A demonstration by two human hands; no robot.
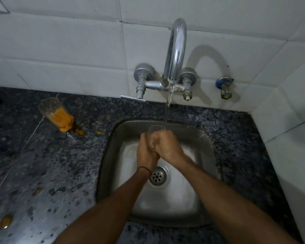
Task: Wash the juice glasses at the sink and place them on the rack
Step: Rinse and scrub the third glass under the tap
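Step shown: rinsing one clear glass (154, 129) under the running water (166, 111) from the tap (177, 50), held over the sink (113, 155).
Left hand (145, 152): fingers curled round the lower part of the clear glass, gripping it from the left.
Right hand (166, 144): wrapped round the clear glass from the right, knuckles up and wet. The two hands meet, so only the rim shows.
Stream: it lands at the rim's right edge and on the right hand. The mouth would probably fill better if tipped under the flow.
Good practice (judged): turn the clear glass within the grip and rub wall and base. Hold firmly, since wet glass slips, and keep low above the drain (158, 176).
Still to wash: a dirty glass (55, 114) on the counter (51, 164), well left of the sink. It has orange pulp inside and juice spills (80, 132) beside it.
Rack: not in view.
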